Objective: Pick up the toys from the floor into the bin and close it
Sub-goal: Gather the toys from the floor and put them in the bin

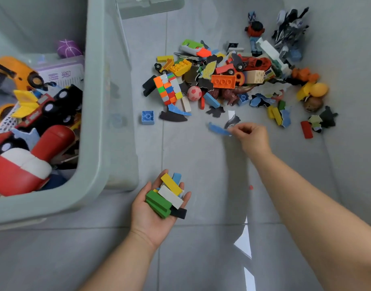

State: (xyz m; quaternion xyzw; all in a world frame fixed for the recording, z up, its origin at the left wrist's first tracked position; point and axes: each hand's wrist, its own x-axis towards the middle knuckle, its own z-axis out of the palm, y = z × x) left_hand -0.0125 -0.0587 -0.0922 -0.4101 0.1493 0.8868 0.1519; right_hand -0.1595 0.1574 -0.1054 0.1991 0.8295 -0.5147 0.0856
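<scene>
The blue flat piece [219,130], thin and curved like a jigsaw part, sits pinched at its near end between the thumb and fingertips of the right hand [251,136], low over the floor [201,248] at the front edge of the toy pile [232,80]. A grey cut-out piece [232,120] lies just beside those fingertips.

The left hand [157,208] waits palm-up nearer the body. It carries a small stack of blocks [167,196] in green, white, yellow, blue and black, with the fingers nearly straight beneath them rather than clamped round them.

The bin [92,122] stands to the left, open and already part-filled with toy trucks. What may be its lid [151,5] lies beyond it at the top of the view. Most toys remain on the floor, so the task looks well short of half done.

To do this step well, I judge the piece should be lifted clear of the floor before swinging left, since a thin, flexible part can slip from a light pinch. It can be laid flat onto the stack in the left palm, or dropped straight over the bin's rim. The left palm looks nearly full and the stack is loose, so it should stay level and be emptied into the bin soon. The lone blue brick [147,117] near the bin is an easy pick on the way back.
</scene>
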